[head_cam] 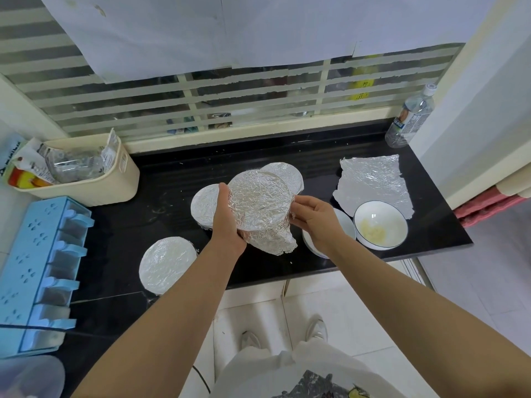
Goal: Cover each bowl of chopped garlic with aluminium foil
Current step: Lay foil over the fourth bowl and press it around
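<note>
The left fingers [222,193] grip the foil-topped bowl [258,203]; the right fingers [301,203] pinch its foil skirt [275,242], hanging loose below them.

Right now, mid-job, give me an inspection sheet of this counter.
Surface: black countertop, a few pale specks.
Job's things: covered bowls set down at left, near left and back; foil-wrapped bowl held tilted in both hands; open bowl with garlic, uncovered; another white bowl partly hidden by the right hand; spare foil sheet lying behind.
Clutter: cream basket of wrappers, blue rack, water bottle.
Grip: left hand holds the foil-wrapped bowl's side; right hand pinches its foil at the rim.
Cables: thin dark line by the shirt, possibly a cord.
Surroundings: striped window, paper sheets above, tiled floor.
</note>
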A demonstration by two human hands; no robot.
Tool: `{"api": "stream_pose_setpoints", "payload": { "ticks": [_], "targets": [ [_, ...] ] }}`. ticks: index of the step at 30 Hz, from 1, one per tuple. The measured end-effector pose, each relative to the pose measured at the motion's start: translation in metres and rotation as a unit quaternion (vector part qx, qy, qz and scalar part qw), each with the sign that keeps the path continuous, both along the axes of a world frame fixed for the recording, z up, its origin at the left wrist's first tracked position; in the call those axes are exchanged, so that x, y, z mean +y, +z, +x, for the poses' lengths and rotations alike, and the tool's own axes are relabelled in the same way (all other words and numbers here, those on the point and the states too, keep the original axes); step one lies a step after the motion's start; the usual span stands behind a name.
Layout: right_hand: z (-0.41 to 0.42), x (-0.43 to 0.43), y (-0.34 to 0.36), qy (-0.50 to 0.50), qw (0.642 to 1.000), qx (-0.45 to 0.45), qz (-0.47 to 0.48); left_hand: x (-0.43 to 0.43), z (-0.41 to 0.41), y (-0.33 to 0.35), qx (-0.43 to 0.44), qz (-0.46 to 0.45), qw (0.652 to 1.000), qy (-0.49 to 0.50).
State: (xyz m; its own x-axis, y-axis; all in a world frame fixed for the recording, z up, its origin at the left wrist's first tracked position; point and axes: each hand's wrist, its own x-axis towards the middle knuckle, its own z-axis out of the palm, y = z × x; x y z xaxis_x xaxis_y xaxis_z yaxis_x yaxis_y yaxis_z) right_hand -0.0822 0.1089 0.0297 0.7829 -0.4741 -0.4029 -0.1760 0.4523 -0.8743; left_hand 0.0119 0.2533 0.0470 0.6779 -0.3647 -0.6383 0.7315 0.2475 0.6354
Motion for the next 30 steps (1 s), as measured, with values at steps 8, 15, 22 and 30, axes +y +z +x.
{"api": "stream_pose_setpoints", "payload": {
  "ticks": [8, 15, 22, 30],
  "targets": [
    [0.001, 0.011, -0.005, -0.076, 0.992, -0.017, -0.099, -0.005, -0.004, 0.003, -0.003, -0.006, 1.000, 0.025],
    [0.003, 0.023, -0.009, -0.116, 0.977, 0.020, -0.178, -0.006, -0.008, 0.004, -0.013, 0.005, 0.999, 0.032],
    [0.003, 0.018, 0.004, -0.029, 0.993, 0.030, -0.111, -0.004, -0.009, 0.010, -0.034, 0.029, 0.997, 0.059],
    [0.011, 0.033, 0.017, 0.055, 0.987, 0.101, -0.112, -0.012, -0.020, 0.008, -0.096, 0.071, 0.991, 0.066]
  ]
}}
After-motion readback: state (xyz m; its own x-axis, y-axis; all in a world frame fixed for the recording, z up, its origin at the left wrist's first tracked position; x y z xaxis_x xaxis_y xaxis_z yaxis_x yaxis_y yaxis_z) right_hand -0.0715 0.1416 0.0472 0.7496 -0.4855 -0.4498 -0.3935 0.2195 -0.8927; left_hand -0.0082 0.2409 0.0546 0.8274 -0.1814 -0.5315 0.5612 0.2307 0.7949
